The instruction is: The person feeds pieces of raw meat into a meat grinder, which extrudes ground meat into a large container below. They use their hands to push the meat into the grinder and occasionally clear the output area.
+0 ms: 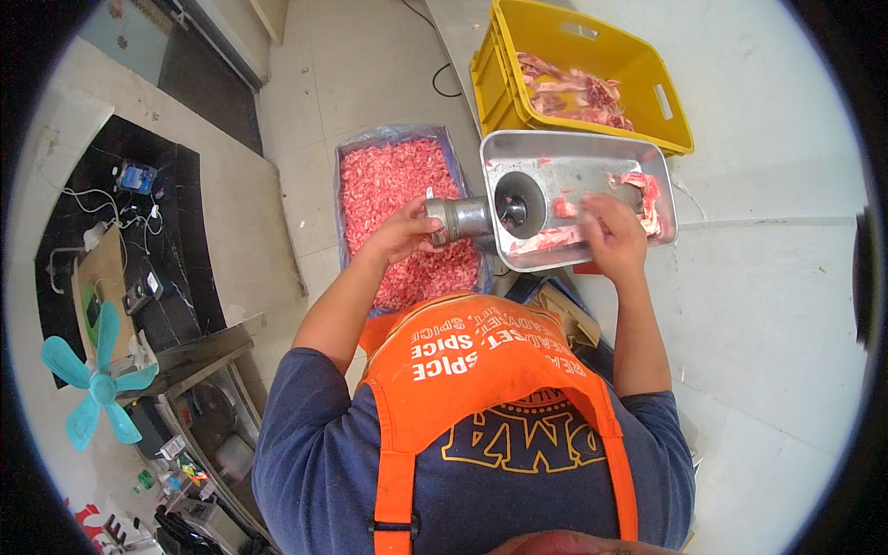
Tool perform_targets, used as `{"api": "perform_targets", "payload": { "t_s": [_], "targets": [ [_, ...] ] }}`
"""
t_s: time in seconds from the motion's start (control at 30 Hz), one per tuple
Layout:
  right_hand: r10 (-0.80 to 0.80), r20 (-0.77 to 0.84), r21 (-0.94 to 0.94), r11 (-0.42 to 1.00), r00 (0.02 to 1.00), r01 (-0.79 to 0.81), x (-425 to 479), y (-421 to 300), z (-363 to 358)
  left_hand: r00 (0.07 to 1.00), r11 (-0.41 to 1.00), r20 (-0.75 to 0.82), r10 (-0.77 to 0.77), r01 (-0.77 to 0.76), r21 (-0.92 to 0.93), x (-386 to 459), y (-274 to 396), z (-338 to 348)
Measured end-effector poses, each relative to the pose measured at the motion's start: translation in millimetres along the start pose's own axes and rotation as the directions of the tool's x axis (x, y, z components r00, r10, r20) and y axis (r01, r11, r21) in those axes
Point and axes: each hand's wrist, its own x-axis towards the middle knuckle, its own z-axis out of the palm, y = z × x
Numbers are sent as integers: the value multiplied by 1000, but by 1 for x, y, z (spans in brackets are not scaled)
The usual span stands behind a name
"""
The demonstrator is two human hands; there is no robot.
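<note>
My left hand is at the outlet end of a steel meat grinder head, with the thumb over its end ring. The grinder's round feed throat opens in a metal feed tray, and a dark part shows inside. Over the tray, my right hand is blurred, its fingertips close to a strip of raw meat and a small meat chunk. Whether the fingers hold any meat is unclear. More raw meat lies at the tray's right end.
Below the outlet, a container lined with blue plastic holds ground meat. A yellow crate with raw meat pieces stands behind the tray. At left are a black counter with cables and a turquoise fan.
</note>
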Motion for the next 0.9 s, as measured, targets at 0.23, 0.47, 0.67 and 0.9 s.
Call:
{"api": "perform_targets", "payload": {
  "t_s": [0.23,0.47,0.67,0.9],
  "targets": [
    [12,8,19,1000,1000,-12,-2,3,2,996,995,20,88,-89,52,13,-12,-10],
    [-12,-4,-6,1000,1000,12,-1,0,1,998,988,32,60,-64,140,2,7,4],
    [-25,-16,13,1000,1000,25,0,-1,1,964,621,79,253,-224,751,-6,12,10],
    [3,-16,19,1000,1000,-3,1,-2,1,920,392,84,383,-244,887,-16,-7,12]
  ]
}}
